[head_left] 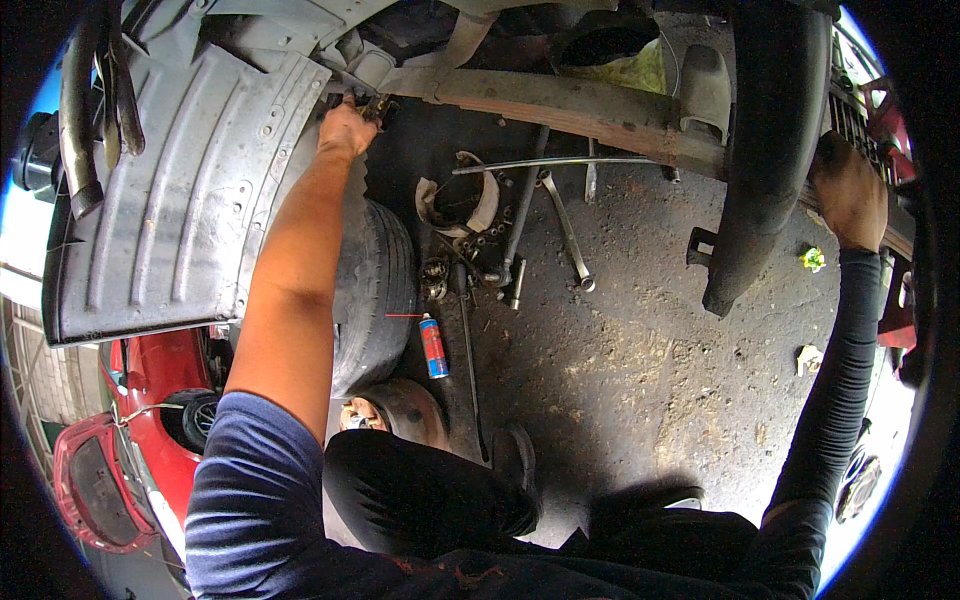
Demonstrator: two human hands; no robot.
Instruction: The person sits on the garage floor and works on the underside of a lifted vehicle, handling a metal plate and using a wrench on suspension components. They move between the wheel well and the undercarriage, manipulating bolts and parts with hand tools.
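Note:
Stretched far forward, my left hand point(347, 130) is closed at a small, dirty metal part point(376, 108) by the end of a long metal beam point(560, 112). Its fingertips are partly hidden, so what they grip is unclear. Beside that forearm is a ribbed grey metal panel point(170, 190). On the other side, my right hand point(850, 192) reaches to a rail just right of a thick black curved tube point(770, 150). Shadow covers its fingers. A dark sleeve covers the right forearm.
A tire point(380, 290) stands below my left arm, near a rusty drum-shaped part point(410, 412). On the stained floor lie a wrench point(567, 230), long bars, a curved brake shoe point(430, 208), small metal parts and a blue-red spray can point(433, 346). A red car point(165, 375) is at left.

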